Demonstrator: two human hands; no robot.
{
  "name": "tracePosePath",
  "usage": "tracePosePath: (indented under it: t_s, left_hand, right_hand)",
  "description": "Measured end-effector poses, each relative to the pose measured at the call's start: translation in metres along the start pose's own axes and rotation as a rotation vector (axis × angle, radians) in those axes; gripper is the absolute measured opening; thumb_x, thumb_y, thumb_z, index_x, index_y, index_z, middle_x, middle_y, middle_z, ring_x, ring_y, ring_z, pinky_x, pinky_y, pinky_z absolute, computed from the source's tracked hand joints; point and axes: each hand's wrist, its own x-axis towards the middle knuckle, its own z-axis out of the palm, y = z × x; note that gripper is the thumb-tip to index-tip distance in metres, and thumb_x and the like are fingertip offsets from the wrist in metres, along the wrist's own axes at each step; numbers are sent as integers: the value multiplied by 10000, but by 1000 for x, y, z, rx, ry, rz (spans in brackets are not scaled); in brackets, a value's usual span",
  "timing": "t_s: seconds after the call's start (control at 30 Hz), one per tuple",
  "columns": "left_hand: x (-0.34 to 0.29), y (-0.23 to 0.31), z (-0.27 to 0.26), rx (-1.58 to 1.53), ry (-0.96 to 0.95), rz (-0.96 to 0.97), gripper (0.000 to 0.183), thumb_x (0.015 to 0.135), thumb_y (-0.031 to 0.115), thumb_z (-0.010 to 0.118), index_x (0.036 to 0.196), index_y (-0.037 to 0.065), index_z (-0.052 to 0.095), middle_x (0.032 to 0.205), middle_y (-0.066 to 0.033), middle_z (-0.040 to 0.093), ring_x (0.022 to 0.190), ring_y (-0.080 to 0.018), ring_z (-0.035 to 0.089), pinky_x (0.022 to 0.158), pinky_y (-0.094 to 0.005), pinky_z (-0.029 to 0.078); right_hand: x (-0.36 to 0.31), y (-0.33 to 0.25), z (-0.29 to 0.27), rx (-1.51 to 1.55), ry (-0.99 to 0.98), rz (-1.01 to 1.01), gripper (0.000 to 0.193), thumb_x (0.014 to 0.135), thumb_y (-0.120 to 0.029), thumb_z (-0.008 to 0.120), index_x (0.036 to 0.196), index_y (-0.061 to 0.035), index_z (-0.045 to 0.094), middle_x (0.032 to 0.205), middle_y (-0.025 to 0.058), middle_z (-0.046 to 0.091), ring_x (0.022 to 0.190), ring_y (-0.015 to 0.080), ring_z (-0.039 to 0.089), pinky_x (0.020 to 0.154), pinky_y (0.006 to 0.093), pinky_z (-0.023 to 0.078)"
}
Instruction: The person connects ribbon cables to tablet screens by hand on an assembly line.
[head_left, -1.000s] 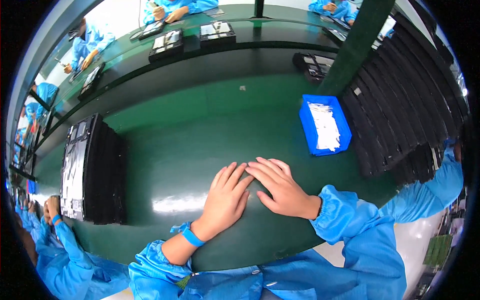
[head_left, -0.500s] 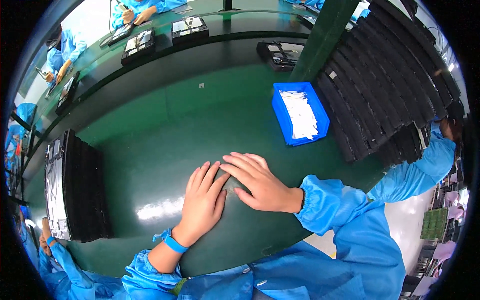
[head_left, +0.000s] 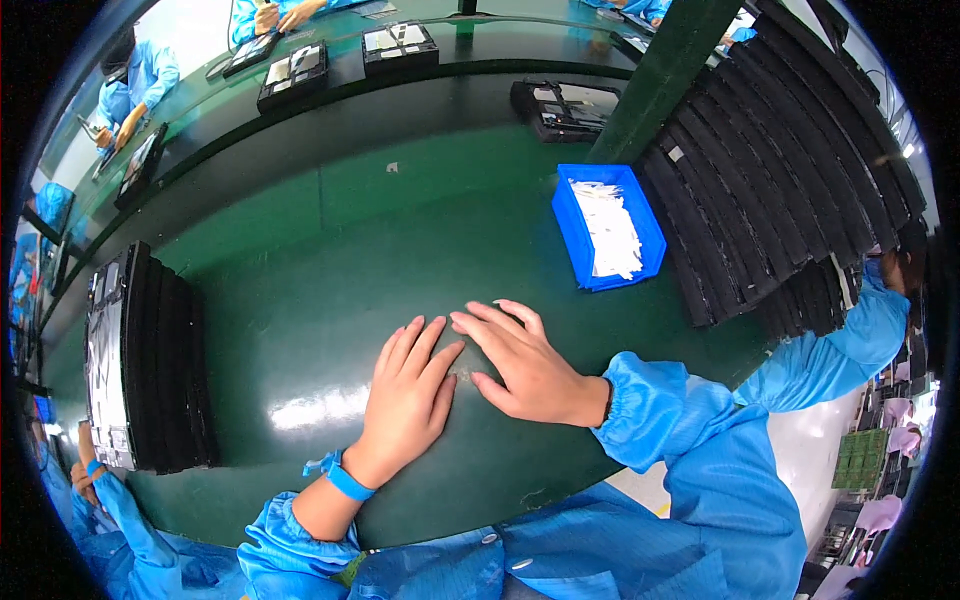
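My left hand lies palm down on the green table, fingers stretched out and holding nothing. A blue strap circles that wrist. Just to its right, my right hand rests on the table too, its fingers spread and pointing up and left. The fingertips of the two hands come close to each other with a small gap. Nearest to my right hand, beyond it, stands a blue bin filled with thin white strips.
On the left stands a stack of black trays with a flat device on its face. A tall stack of black trays leans at the right beside a green post. Another black tray lies at the back. Co-workers in blue sit around.
My hands have drawn slightly apart at the fingertips, which were touching or overlapping before. The view has shifted a little; the trays and the bin stay put.
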Motion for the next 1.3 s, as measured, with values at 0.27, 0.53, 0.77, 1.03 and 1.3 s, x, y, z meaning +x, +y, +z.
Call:
tracePosePath:
  t_s: [0.27,0.53,0.77,1.03,1.3]
  left_hand:
    - [3,1,1,-2,-16,-6,400,825,81,616,1221,48,574,1371,-188,479,1287,-407,420,1077,-515,328]
    - [2,0,1,-13,1,-4,414,825,80,613,1233,41,561,1368,-185,480,1286,-401,422,1079,-516,327]
    - [1,-4,2,-43,-4,-16,383,834,88,610,1214,52,579,1355,-177,491,1280,-388,433,1084,-509,331]
    - [4,-6,1,-126,30,-8,368,796,70,640,1163,61,610,1347,-171,510,1269,-392,448,1063,-519,353]
    - [-2,-12,-1,-186,59,-83,314,789,49,638,1102,59,637,1304,-148,552,1237,-367,492,1044,-510,376]
  right_hand:
    - [-2,5,0,47,-5,40,591,783,-117,656,1321,9,447,1352,189,467,1302,350,414,1092,523,254]
    - [10,1,-7,65,-7,-19,490,805,-117,659,1268,-27,522,1319,157,529,1261,299,485,1052,466,338]
    - [109,7,-75,-41,-360,-336,309,817,-158,644,1101,-37,630,1108,128,660,1031,300,623,905,418,473]
    - [255,192,-105,-713,-110,41,405,860,-219,551,1226,-48,569,1208,186,613,1138,347,574,981,448,447]
    - [270,335,-103,-926,-471,749,497,905,-224,502,1375,-83,423,1415,175,455,1345,392,366,1078,585,269]
